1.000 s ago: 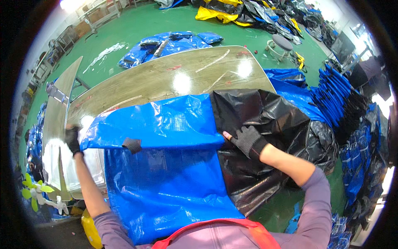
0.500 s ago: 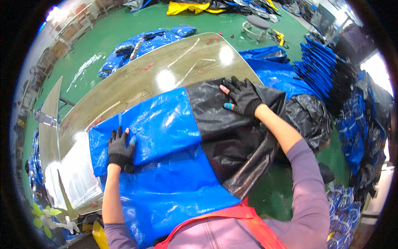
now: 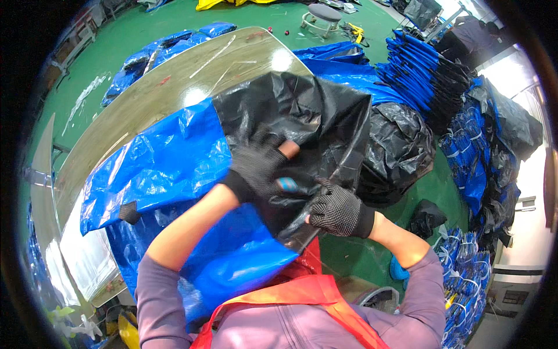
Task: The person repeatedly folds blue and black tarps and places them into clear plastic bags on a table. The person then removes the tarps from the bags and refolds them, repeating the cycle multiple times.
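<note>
A large glossy plastic sheet, with a blue part on the left and a black part on the right, lies over the near side of the table and hangs down in front of me. My left hand, in a black knit glove with some fingertips bare, is over the black part near the colour seam. Its thumb and a finger stick out apart, slightly smeared by motion. At the black part's right edge, my right hand, gloved in dotted black, has its fingers closed on the sheet. A small black patch shows at the blue part's lower left.
The worn table top reaches away beyond the sheet. A crumpled black plastic bundle bulges at its right. Farther right are a stack of folded blue and black sheets and tied blue bundles. A round stool stands behind.
My left hand has left the blue part and crossed right onto the black. My right hand has come down nearer to me and closed on the black edge. The view has shifted right.
</note>
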The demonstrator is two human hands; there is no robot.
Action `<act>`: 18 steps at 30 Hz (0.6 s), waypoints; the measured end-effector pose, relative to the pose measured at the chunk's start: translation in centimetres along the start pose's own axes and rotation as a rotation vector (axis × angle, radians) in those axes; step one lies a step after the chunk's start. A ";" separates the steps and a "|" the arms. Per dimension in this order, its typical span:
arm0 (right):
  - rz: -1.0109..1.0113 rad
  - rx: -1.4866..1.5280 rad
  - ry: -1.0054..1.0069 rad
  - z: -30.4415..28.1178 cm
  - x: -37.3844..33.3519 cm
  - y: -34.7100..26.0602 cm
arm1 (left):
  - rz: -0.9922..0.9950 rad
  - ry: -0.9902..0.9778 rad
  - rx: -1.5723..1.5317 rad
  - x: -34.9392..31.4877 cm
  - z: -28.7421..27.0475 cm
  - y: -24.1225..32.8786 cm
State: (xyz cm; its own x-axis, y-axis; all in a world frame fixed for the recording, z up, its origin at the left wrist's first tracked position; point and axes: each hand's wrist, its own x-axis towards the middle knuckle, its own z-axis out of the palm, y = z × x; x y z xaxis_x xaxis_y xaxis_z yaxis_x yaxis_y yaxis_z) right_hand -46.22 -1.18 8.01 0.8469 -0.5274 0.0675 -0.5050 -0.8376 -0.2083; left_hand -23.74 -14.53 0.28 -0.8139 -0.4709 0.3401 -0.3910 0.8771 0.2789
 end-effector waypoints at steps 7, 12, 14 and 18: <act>0.425 0.214 -0.107 -2.3 11.9 11.2 | -0.294 -0.197 -0.100 -1.9 5.1 -1.4; 0.541 0.180 -0.351 4.4 13.7 15.7 | -0.240 -0.234 0.061 -19.6 -6.8 -4.7; 0.523 0.208 -0.306 5.8 12.8 16.7 | -0.199 -0.453 0.169 -27.7 -13.1 -4.1; 0.530 0.272 -0.277 5.2 12.6 16.8 | -1.149 -0.318 -0.384 -42.1 -21.7 1.4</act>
State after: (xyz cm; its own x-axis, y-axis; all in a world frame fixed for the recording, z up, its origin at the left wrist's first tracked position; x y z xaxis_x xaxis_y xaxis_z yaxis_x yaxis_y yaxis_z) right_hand -43.18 -21.16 0.31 0.5247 -0.7721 -0.3585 -0.8365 -0.3895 -0.3855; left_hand 19.37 4.47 5.82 -0.1738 -0.8546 -0.4894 -0.8361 -0.1346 0.5318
